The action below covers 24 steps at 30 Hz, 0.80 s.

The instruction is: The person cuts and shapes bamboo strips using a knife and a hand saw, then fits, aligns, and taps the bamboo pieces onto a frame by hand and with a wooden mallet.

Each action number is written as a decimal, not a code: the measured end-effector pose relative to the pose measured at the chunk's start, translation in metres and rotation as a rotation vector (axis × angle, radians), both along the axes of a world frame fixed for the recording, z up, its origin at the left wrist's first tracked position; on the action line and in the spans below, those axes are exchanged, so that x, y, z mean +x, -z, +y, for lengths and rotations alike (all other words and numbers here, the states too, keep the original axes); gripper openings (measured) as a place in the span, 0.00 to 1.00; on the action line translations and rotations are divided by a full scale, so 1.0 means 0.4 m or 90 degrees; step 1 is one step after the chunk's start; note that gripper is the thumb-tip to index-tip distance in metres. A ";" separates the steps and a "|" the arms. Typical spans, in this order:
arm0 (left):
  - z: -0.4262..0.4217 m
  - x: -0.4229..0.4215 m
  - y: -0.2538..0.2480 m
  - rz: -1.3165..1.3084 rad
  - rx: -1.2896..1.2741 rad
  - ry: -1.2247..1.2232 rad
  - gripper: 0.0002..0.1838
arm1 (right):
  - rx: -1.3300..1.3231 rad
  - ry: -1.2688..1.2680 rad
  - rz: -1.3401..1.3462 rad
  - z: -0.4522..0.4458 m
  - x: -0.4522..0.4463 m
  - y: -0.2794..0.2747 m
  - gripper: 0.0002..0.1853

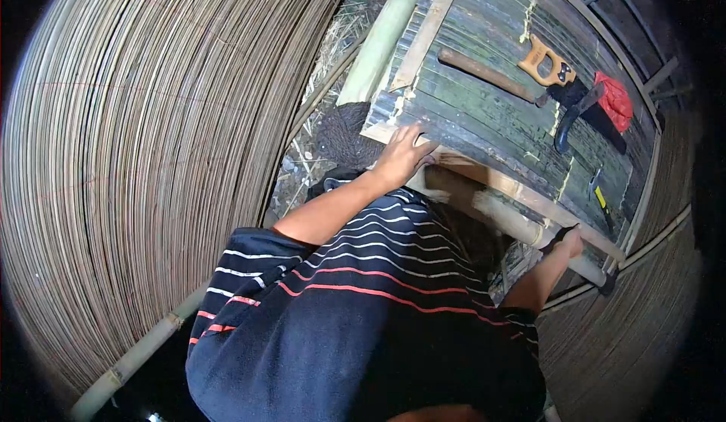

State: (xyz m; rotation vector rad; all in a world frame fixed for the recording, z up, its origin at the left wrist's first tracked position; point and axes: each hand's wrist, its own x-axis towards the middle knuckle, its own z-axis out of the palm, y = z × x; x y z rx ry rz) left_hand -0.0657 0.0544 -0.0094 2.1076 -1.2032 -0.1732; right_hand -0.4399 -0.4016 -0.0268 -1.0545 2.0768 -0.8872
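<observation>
My left hand is closed over the near wooden edge strip of a bamboo-slat panel, close to its left corner. Farther right along that strip my right hand is closed at the edge, its fingers partly hidden; a black band circles the wrist. Just beneath the strip runs a thick bamboo pole. On the slats lie a handsaw with a wooden grip, a hammer with a long wooden handle, and a small yellow-and-black tool whose kind I cannot make out.
A red plastic or cloth piece lies by the saw blade. A flat wooden batten crosses the panel's left side. Beside it stands a pale bamboo post with dark netting at its foot. A wall of thin stalks fills the left.
</observation>
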 end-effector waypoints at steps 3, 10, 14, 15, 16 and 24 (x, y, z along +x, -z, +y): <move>-0.007 -0.004 -0.010 0.000 0.036 -0.002 0.28 | -0.044 -0.116 0.459 0.039 0.093 -0.086 0.33; 0.011 -0.008 -0.028 -0.013 0.024 0.024 0.39 | -0.220 -0.816 -0.013 0.561 0.839 -0.228 0.22; 0.005 -0.002 0.048 -0.096 -0.039 0.029 0.31 | -0.298 -0.980 0.185 0.684 1.139 -0.252 0.25; -0.004 -0.006 0.086 -0.180 -0.083 -0.001 0.26 | -0.253 -0.928 0.247 0.709 1.184 -0.273 0.27; -0.011 0.004 0.088 -0.182 -0.096 -0.023 0.26 | -0.220 -0.884 0.313 0.737 1.239 -0.299 0.30; 0.017 0.001 0.094 -0.115 -0.090 0.040 0.26 | -0.189 -0.921 0.485 0.694 1.335 -0.280 0.36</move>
